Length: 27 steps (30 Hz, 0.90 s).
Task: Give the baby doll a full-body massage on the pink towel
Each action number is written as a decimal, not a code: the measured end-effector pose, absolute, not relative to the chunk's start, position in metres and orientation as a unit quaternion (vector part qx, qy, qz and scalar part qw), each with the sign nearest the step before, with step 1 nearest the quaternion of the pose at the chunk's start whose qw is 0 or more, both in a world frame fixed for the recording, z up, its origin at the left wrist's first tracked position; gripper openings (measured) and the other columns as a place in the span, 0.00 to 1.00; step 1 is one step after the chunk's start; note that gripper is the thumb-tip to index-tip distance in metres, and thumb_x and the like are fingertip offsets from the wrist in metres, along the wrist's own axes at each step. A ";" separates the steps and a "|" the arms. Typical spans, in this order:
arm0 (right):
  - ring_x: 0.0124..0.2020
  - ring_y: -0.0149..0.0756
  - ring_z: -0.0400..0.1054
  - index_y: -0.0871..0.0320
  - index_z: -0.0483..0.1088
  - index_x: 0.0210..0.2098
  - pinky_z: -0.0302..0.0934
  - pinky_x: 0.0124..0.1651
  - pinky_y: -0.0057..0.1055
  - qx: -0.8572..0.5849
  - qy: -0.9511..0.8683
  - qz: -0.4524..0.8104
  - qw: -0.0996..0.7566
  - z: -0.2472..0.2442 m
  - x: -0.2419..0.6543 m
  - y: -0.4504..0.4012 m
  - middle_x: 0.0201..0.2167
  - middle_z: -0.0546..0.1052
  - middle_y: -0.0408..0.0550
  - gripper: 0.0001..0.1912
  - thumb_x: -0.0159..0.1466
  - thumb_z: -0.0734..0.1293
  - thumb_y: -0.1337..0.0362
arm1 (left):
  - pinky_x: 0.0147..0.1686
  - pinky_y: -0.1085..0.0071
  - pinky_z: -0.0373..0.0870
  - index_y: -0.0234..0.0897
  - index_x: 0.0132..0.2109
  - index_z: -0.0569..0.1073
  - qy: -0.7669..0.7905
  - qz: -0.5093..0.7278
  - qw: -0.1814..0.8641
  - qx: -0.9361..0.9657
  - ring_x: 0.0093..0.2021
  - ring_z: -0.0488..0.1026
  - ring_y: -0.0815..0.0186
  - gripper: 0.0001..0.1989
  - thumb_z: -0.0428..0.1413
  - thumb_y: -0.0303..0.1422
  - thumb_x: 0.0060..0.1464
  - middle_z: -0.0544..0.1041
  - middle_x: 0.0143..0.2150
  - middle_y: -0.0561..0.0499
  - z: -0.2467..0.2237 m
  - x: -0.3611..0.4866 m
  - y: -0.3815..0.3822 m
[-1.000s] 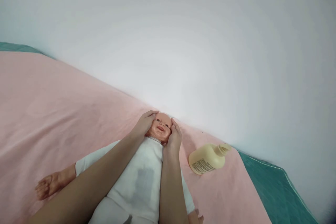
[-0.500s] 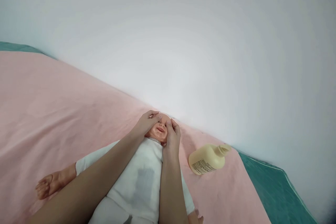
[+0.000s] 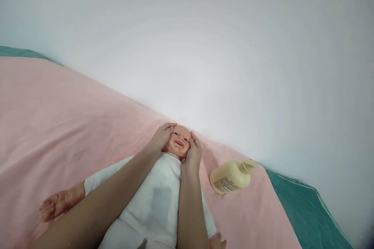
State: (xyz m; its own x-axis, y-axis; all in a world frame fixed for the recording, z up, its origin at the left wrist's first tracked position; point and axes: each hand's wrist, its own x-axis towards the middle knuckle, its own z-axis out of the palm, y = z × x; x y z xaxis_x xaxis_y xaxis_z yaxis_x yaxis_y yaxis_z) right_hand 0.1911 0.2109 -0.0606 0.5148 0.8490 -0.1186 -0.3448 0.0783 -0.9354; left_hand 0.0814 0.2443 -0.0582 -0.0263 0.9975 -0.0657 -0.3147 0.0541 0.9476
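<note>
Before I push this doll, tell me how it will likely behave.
The doll would probably slide rather than roll, since it lies face up with arms spread. Its glossy head looks hard and may be slippery. Its white clothing should probably grip better, though stiffness underneath cannot be judged.

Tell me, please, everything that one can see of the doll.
The doll lies face up on a pink cloth, its head near the wall. The head is smooth, glossy and plastic-looking, eyes open. White clothing with a grey patch on the front covers the body and part of the arms, which spread outward. The person's left hand and right hand touch either side of the head. The lower body leaves the frame.
</note>
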 end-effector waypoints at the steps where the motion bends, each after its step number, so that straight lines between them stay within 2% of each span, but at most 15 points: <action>1: 0.46 0.39 0.71 0.55 0.74 0.43 0.68 0.45 0.34 -0.526 -0.240 0.426 0.695 -0.060 0.191 0.210 0.48 0.75 0.47 0.19 0.52 0.65 0.63 | 0.51 0.62 0.67 0.36 0.41 0.76 0.436 0.569 0.575 0.395 0.51 0.72 0.55 0.13 0.54 0.36 0.49 0.77 0.48 0.44 -0.058 0.081 0.244; 5: 0.47 0.41 0.71 0.57 0.73 0.43 0.68 0.46 0.35 -0.515 -0.254 0.424 0.701 -0.057 0.188 0.209 0.47 0.76 0.48 0.19 0.53 0.68 0.57 | 0.46 0.62 0.69 0.35 0.38 0.75 0.424 0.553 0.577 0.426 0.45 0.75 0.54 0.18 0.55 0.46 0.50 0.78 0.41 0.44 -0.051 0.080 0.238; 7: 0.46 0.42 0.72 0.57 0.72 0.44 0.68 0.46 0.36 -0.512 -0.256 0.430 0.698 -0.057 0.187 0.209 0.46 0.76 0.50 0.22 0.52 0.70 0.55 | 0.45 0.62 0.69 0.35 0.39 0.74 0.431 0.539 0.580 0.433 0.44 0.75 0.54 0.20 0.56 0.48 0.50 0.78 0.42 0.44 -0.045 0.079 0.234; 13: 0.45 0.42 0.72 0.59 0.70 0.48 0.69 0.44 0.35 -0.537 -0.290 0.407 0.680 -0.064 0.190 0.213 0.44 0.77 0.51 0.28 0.50 0.73 0.53 | 0.47 0.63 0.69 0.35 0.47 0.72 0.446 0.521 0.593 0.423 0.47 0.74 0.54 0.23 0.61 0.41 0.45 0.76 0.49 0.41 -0.037 0.077 0.229; 19: 0.45 0.41 0.71 0.57 0.72 0.47 0.68 0.44 0.33 -0.545 -0.309 0.381 0.681 -0.070 0.193 0.215 0.41 0.78 0.49 0.24 0.52 0.71 0.55 | 0.47 0.63 0.69 0.36 0.45 0.73 0.448 0.523 0.588 0.424 0.46 0.75 0.55 0.18 0.59 0.38 0.47 0.77 0.46 0.43 -0.046 0.078 0.235; 27: 0.46 0.40 0.71 0.55 0.72 0.46 0.69 0.43 0.34 -0.531 -0.284 0.408 0.686 -0.065 0.192 0.212 0.47 0.76 0.49 0.22 0.52 0.69 0.57 | 0.49 0.63 0.68 0.38 0.43 0.75 0.450 0.540 0.578 0.414 0.48 0.74 0.56 0.14 0.55 0.35 0.49 0.77 0.48 0.45 -0.054 0.080 0.241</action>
State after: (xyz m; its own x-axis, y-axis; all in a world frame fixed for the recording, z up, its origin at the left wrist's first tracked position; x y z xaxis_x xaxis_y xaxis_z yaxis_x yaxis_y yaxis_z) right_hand 0.1915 0.2120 -0.0652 0.5061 0.8614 -0.0425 -0.2576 0.1039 -0.9607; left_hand 0.0804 0.2411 -0.0543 0.0115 0.9973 -0.0730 -0.2513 0.0735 0.9651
